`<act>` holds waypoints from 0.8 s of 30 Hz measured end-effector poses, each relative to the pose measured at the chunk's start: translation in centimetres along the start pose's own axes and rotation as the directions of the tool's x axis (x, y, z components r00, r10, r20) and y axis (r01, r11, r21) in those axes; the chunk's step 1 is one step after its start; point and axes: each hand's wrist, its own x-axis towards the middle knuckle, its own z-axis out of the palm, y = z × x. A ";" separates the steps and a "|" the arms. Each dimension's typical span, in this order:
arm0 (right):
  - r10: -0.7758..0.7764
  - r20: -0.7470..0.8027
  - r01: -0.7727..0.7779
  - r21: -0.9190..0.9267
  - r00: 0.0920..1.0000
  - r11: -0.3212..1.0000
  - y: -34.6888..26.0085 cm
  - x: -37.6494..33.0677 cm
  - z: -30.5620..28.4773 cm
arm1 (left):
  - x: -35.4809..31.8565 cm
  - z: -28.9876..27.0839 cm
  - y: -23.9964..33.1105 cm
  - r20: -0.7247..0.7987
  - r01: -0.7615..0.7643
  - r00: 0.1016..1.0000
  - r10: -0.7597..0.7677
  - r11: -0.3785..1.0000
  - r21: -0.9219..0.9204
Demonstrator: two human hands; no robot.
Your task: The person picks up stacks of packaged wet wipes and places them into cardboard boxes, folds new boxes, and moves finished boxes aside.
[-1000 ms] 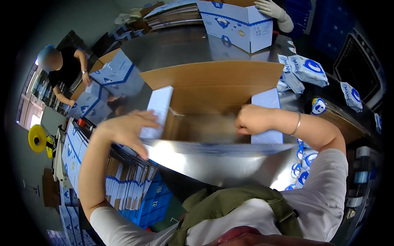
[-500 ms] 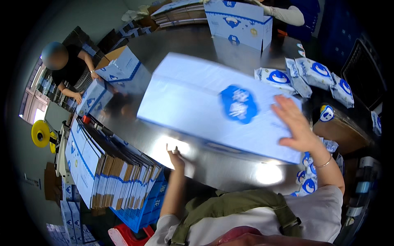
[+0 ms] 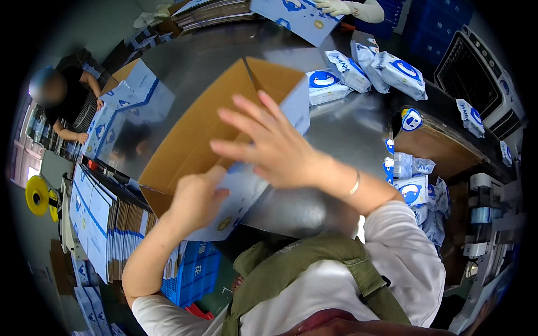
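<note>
A white and blue cardboard carton lies on the metal table in front of me, its open top toward me and its brown inside showing. My left hand is closed at the carton's near rim, with its fingers curled over the wall and the fingertips partly hidden. Over the opening, my right hand has its fingers spread and holds nothing. From this view I cannot tell whether its fingertips touch the carton.
White and blue soft packs lie at the table's right, with more packs in a brown box below. Flattened cartons stand at left above a blue crate. One co-worker handles cartons at far left; another's gloved hand holds a carton.
The carton has turned from its closed white side facing up to its open brown inside. My right hand has left its surface; my left hand has come up to its rim.
</note>
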 end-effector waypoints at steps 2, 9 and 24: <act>-0.012 0.337 0.033 -0.057 0.942 0.998 2.5 0.7 1.4 | -0.1 -0.1 0.8 0.268 0.149 0.957 -0.111 0.981 -0.124; 0.017 0.603 -0.110 0.117 0.798 0.987 3.3 -7.3 6.5 | -5.1 -2.1 -19.5 -0.056 0.663 0.742 -0.669 0.743 -0.088; 0.726 0.446 -0.483 -0.547 0.523 0.684 26.4 -16.9 5.7 | -1.5 1.4 -23.3 -0.299 0.734 0.609 -0.734 0.665 -0.136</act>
